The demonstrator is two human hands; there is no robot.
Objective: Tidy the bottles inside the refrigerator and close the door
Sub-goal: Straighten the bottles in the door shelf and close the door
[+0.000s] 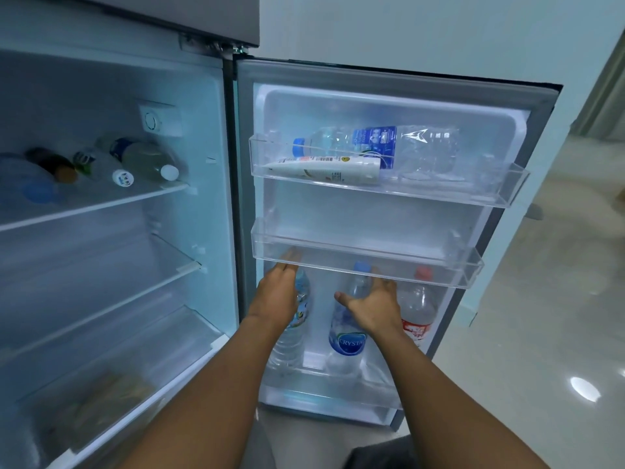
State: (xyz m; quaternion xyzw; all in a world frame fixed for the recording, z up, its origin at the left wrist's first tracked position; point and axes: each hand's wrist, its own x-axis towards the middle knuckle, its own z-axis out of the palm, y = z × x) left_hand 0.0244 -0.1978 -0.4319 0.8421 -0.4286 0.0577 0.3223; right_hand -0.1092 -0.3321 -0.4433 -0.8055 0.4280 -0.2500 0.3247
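Head view: the refrigerator door (527, 184) stands open beside a pale wall (439, 35) and glossy floor (541, 333). At the bottom door shelf (324, 397) the left hand (275, 294) wraps a clear bottle (291, 336) (fingers partly hidden), and the right hand (373, 304) grips the blue-capped bottle (348, 336).

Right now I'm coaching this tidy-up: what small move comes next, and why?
Probably stand up the big clear blue-capped water bottle in the top door shelf: it lies sideways, while the three bottom bottles, including the blue-labelled one under the right hand, already stand upright.

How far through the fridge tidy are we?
Done: three bottles stand upright in the bottom door bin. In hand: left hand and right hand are on two of them. Left: the big bottle lying in the top bin, bottles lying on the top shelf, and the open door.
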